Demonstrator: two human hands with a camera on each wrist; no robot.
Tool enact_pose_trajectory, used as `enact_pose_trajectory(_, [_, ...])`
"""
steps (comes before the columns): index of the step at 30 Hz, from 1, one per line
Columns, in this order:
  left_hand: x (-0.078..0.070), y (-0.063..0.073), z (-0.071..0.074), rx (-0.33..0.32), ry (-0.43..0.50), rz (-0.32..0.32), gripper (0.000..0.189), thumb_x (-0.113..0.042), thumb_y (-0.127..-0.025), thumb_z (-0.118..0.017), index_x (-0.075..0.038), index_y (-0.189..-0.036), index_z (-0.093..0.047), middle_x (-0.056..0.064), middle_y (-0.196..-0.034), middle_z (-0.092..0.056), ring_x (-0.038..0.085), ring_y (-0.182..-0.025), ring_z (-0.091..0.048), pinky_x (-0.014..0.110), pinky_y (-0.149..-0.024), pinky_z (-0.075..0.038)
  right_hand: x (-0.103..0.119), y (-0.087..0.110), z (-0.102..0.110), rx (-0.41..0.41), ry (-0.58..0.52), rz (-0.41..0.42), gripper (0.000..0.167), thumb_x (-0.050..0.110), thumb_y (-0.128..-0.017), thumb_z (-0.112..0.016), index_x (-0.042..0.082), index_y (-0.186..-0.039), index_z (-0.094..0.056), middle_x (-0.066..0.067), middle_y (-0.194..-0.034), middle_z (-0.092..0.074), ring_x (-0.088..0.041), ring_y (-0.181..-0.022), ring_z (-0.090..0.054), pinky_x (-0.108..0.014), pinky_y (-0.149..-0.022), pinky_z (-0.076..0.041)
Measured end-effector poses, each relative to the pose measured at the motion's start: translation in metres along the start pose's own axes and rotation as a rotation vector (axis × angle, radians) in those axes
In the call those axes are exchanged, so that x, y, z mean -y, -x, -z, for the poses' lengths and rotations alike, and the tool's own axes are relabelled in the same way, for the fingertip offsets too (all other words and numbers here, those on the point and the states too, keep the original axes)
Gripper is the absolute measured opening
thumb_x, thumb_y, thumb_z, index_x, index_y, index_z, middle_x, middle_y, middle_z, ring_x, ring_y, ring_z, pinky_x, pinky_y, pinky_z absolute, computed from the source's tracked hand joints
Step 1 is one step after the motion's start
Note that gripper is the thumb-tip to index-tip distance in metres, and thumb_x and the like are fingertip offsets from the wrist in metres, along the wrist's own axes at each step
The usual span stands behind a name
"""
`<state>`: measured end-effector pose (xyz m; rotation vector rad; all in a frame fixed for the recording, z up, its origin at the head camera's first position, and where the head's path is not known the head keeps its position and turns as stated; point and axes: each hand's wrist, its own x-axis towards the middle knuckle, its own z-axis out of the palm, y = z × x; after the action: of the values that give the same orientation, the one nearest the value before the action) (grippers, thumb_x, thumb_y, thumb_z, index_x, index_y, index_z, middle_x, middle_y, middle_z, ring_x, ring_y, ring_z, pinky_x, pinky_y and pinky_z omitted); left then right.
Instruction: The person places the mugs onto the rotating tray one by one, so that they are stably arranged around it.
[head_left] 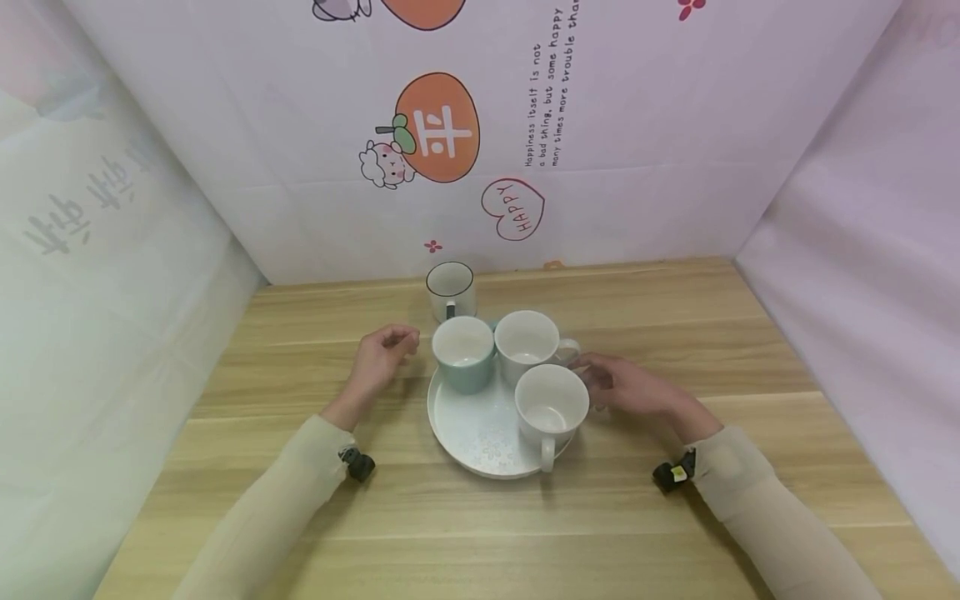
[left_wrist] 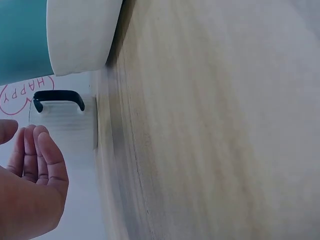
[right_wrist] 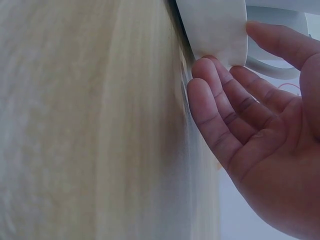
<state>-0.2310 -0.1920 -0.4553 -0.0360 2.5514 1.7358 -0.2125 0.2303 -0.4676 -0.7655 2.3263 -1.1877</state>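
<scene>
A round white tray (head_left: 472, 429) carries three cups: a teal-and-white cup (head_left: 467, 375) at the back left, a white cup (head_left: 525, 340) at the back right and another white cup (head_left: 551, 412) in front, its handle toward me. My left hand (head_left: 381, 358) is held left of the tray, apart from it, fingers loosely curled around nothing; the left wrist view shows the same. On the other side my right hand (head_left: 630, 387) reaches the tray's edge. In the right wrist view its fingertips (right_wrist: 205, 65) lie at the tray's wall (right_wrist: 215, 27), the thumb at the rim.
Behind the tray stands a white mug (head_left: 452, 287) with a dark rim and dark handle, close to the back wall. Printed white sheeting (head_left: 630, 167) encloses the wooden table (head_left: 487, 542) at the back and both sides.
</scene>
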Motion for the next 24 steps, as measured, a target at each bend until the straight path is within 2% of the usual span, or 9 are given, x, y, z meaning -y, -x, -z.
enact_pose_trajectory(4, [0.000,-0.006,-0.002,0.011,0.007,0.009,0.041,-0.035,-0.099,-0.063,-0.005,-0.126,-0.063,0.013,-0.120,-0.068,0.026,-0.106,-0.064,0.035,-0.088,-0.059,-0.001,-0.001,0.000,0.005,-0.006,-0.002,0.050,-0.004,-0.090,-0.061,0.005,-0.138,-0.050,-0.020,-0.119,-0.069,-0.024,-0.101,-0.067,-0.032,-0.073,-0.060])
enact_pose_trajectory(9, [-0.003,-0.016,-0.008,0.017,0.010,0.017,0.036,-0.034,-0.099,-0.063,-0.007,-0.122,-0.065,0.013,-0.118,-0.068,0.025,-0.106,-0.064,0.041,-0.093,-0.058,-0.002,-0.001,0.000,0.005,-0.013,0.004,0.051,-0.006,-0.089,-0.061,0.004,-0.138,-0.050,-0.021,-0.119,-0.068,-0.024,-0.101,-0.066,-0.031,-0.073,-0.059])
enact_pose_trajectory(17, [-0.005,-0.025,-0.016,0.038,0.030,0.045,0.037,-0.039,-0.098,-0.063,-0.011,-0.122,-0.065,0.010,-0.118,-0.068,0.024,-0.108,-0.064,0.041,-0.094,-0.057,-0.001,-0.001,0.000,-0.003,0.003,0.013,0.051,-0.006,-0.089,-0.061,0.004,-0.138,-0.050,-0.021,-0.119,-0.068,-0.025,-0.103,-0.066,-0.030,-0.075,-0.059])
enact_pose_trajectory(24, [-0.007,-0.031,-0.020,0.068,0.022,0.042,0.040,-0.041,-0.098,-0.062,-0.011,-0.123,-0.065,0.009,-0.123,-0.067,0.026,-0.112,-0.063,0.040,-0.096,-0.056,-0.002,0.000,0.000,-0.007,-0.006,0.002,0.049,-0.005,-0.090,-0.061,0.003,-0.137,-0.050,-0.021,-0.120,-0.068,-0.025,-0.106,-0.066,-0.030,-0.075,-0.059])
